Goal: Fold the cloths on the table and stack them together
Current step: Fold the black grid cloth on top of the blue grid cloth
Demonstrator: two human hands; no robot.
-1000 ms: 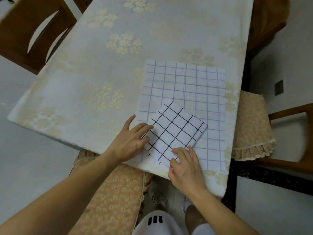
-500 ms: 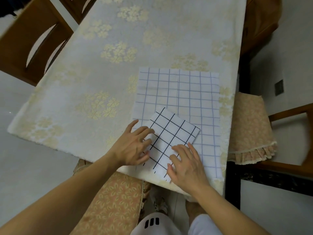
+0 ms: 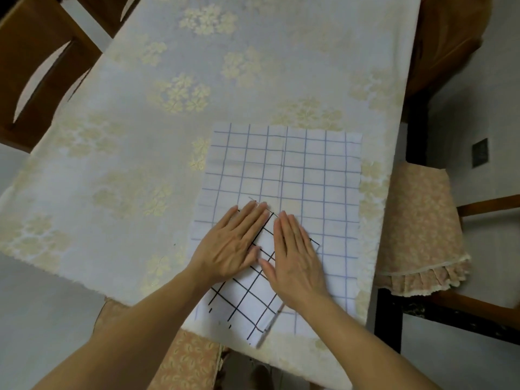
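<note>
Hands are laid flat, side by side, on the small folded black-grid cloth [image 3: 247, 299]: the left hand [image 3: 233, 246] and the right hand [image 3: 295, 254] are pressed down with fingers straight and close together, nothing being gripped or pinched. The folded cloth is set at a slant on top of the larger blue-grid cloth [image 3: 304, 170], which is spread unfolded near the front right corner of the table [image 3: 140, 142]; the folded piece's near corner reaches almost to the table's front edge. Compared with a second ago, the hands have been slid from the folded cloth's near edges up over its middle and far corner, and more of its far part is now covered. This is judged to be a smoothing of the finished fold; the blue-grid cloth beneath is not yet folded, so the stacking remains undone.
</note>
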